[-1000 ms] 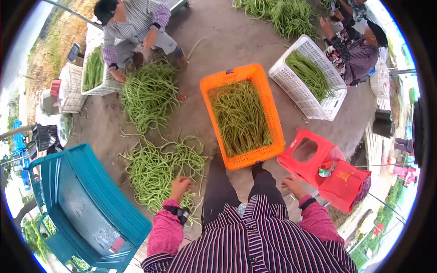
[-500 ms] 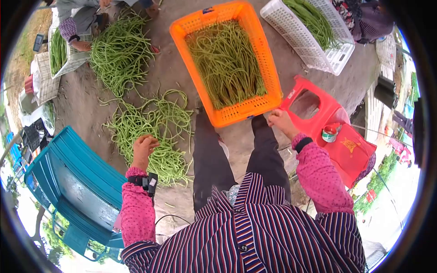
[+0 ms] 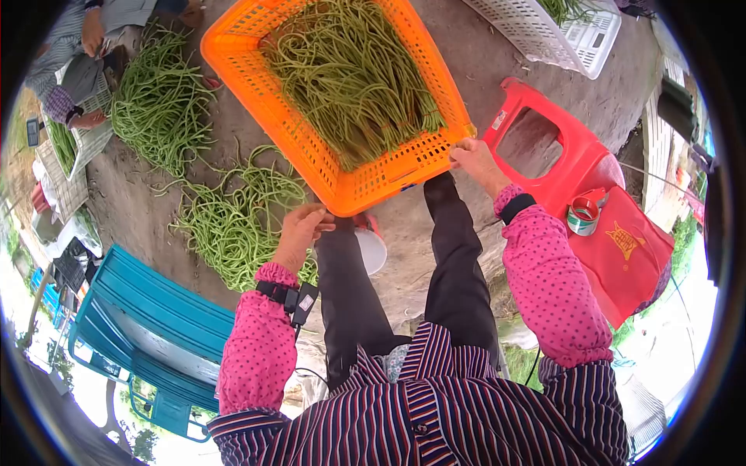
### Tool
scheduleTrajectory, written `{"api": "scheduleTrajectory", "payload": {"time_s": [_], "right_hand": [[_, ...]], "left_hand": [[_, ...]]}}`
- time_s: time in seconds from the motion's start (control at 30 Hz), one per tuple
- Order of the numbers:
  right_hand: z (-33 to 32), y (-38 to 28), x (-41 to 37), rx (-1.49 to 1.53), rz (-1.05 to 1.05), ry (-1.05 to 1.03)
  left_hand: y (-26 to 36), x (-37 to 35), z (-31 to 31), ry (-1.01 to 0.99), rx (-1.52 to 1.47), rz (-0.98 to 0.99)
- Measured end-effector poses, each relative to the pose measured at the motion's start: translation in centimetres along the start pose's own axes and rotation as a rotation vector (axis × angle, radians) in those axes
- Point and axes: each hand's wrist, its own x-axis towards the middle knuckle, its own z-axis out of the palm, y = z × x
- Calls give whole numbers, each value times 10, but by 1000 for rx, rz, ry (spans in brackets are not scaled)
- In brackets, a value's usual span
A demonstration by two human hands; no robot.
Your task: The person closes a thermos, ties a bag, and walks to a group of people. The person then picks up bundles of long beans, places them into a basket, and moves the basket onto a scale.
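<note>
In front of my legs is an orange plastic crate (image 3: 280,116) with slotted walls, holding a mass of long green beans (image 3: 357,78). My right hand (image 3: 475,163) is closed on the rim at the crate's near right corner. At the near left corner is my left hand (image 3: 299,231), its fingers loosely bent and spread, fingertips right by the corner. Loose long beans (image 3: 233,225) lie in a tangled heap on the ground to the left of the crate.
To the right stand a red plastic stool (image 3: 521,101) and a red bag (image 3: 625,248) with a small tin (image 3: 583,215) on it. A teal metal cart bed (image 3: 163,303) is at lower left. Another person's hand (image 3: 89,119) is beside a second bean heap (image 3: 159,101). A white crate (image 3: 536,35) stands at upper right.
My left hand has moved right and up to the crate's near left corner. The crate has turned and appears nearer and further left in view. My right hand stays at its right corner.
</note>
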Motion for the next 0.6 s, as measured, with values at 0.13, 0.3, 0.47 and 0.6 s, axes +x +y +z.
{"api": "scheduleTrajectory", "payload": {"time_s": [0.13,0.3,0.47,0.6], "right_hand": [[20,18,26,23,46,-20],[46,35,63,-22,66,-14],[69,60,101,-96,74,-6],[84,70,134,-167,118,21]], "left_hand": [[4,38,16,16,-95,-55],[-4,94,31,47,-153,-127],[-27,151,41,122,-133,-167],[-46,196,43,232,-44,-196]]}}
